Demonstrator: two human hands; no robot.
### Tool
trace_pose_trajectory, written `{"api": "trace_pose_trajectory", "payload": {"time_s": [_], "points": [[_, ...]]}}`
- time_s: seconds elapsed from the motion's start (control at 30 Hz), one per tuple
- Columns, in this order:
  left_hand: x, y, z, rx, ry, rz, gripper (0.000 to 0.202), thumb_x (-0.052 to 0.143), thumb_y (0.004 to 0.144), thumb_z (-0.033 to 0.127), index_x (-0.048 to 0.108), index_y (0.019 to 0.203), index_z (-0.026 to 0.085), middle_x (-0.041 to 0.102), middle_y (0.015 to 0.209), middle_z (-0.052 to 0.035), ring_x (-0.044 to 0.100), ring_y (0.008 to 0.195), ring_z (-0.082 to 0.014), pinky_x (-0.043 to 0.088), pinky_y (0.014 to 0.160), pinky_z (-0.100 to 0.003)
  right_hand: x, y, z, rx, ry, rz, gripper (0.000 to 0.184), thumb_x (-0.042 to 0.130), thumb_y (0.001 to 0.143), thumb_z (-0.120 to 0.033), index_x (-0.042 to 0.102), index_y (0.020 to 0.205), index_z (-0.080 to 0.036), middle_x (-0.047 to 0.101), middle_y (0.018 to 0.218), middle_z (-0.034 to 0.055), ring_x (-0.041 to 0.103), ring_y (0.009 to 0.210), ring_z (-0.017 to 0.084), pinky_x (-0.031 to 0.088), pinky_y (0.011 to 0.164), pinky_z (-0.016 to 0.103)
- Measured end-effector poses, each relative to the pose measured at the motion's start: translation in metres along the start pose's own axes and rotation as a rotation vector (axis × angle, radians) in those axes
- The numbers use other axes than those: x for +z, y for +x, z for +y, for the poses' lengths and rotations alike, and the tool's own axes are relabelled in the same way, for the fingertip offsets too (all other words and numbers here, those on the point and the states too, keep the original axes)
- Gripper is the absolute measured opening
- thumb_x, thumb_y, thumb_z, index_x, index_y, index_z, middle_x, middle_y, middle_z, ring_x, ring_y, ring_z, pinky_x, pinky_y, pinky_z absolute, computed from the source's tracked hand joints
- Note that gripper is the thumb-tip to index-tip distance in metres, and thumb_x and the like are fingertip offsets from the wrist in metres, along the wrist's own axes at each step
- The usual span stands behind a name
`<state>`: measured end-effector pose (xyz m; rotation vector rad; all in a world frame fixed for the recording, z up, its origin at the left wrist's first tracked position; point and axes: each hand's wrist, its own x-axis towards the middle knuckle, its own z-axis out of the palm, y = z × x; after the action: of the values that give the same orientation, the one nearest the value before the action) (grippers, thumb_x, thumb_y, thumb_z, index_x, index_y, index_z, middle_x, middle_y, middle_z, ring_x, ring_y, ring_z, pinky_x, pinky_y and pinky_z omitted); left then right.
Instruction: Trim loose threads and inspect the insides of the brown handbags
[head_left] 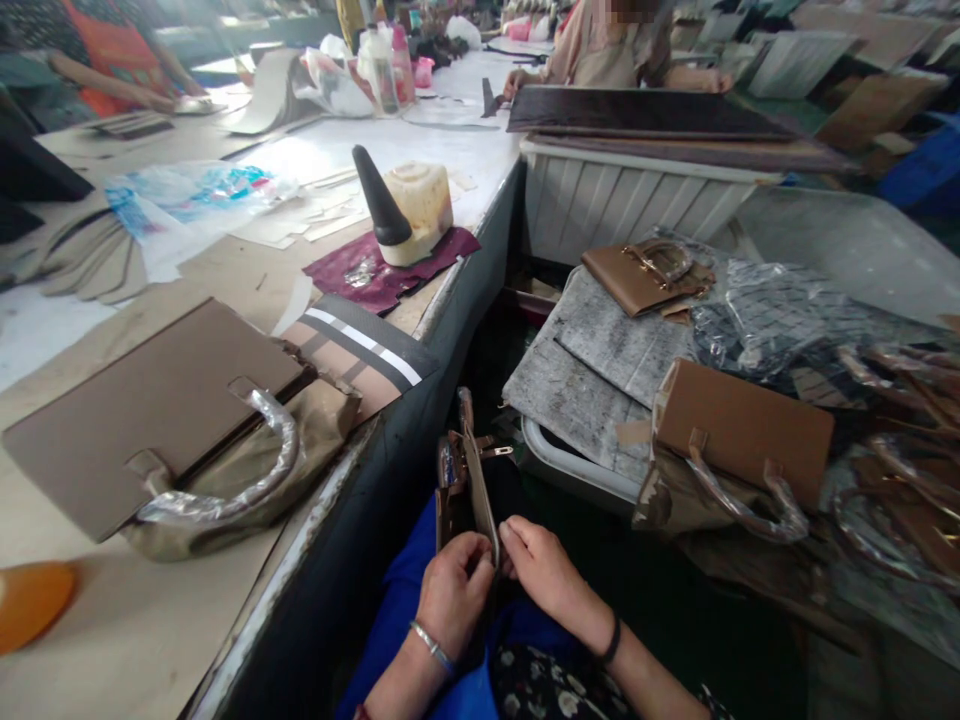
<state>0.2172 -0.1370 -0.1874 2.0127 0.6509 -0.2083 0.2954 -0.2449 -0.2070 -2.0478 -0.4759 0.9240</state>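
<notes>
A brown handbag (480, 480) stands on edge over my lap, seen along its narrow side, with a zipper pull near its far end. My left hand (459, 585) is closed on the bag's near edge, thumb and fingers pinched together. Just across that edge, my right hand (544, 565) has its fingers bent and pressed against the outer panel. What lies between the fingertips is too small to make out. On the table to the left lies a taupe handbag (165, 400) with a plastic-wrapped handle and an olive lining turned out.
A glue bottle with a black cone nozzle (382, 205) stands on a maroon scrap (360, 265) near the table edge. At right, brown bags (750, 430) and grey boards (592, 340) lie over white bins (630, 200). Two other people work behind the tables.
</notes>
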Motion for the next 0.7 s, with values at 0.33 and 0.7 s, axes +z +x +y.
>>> {"api": "trace_pose_trajectory", "payload": {"time_s": [0.33,0.7], "points": [[0.011,-0.026,-0.004,0.284,0.285,-0.138,0.034,0.038,0.071,0.007,0.054,0.1,0.014,0.056,0.089,-0.0085,0.05,0.081,-0.0198,0.044,0.076,-0.032,-0.01,-0.007,-0.004,-0.001,-0.333,-0.006,0.035,0.037,0.082,-0.044,0.039,0.057,-0.02,0.051,0.052,-0.001,0.049,0.049,0.011,0.032,0.048,0.021],[0.02,-0.026,-0.002,0.429,0.476,-0.305,0.053,0.042,0.066,0.011,0.043,0.118,0.006,0.056,0.094,-0.013,0.049,0.083,-0.0242,0.045,0.076,-0.04,-0.006,-0.013,0.032,0.063,-0.064,-0.016,0.037,0.03,0.082,-0.047,0.039,0.059,-0.019,0.046,0.048,-0.0015,0.048,0.046,0.012,0.036,0.045,0.022]]}}
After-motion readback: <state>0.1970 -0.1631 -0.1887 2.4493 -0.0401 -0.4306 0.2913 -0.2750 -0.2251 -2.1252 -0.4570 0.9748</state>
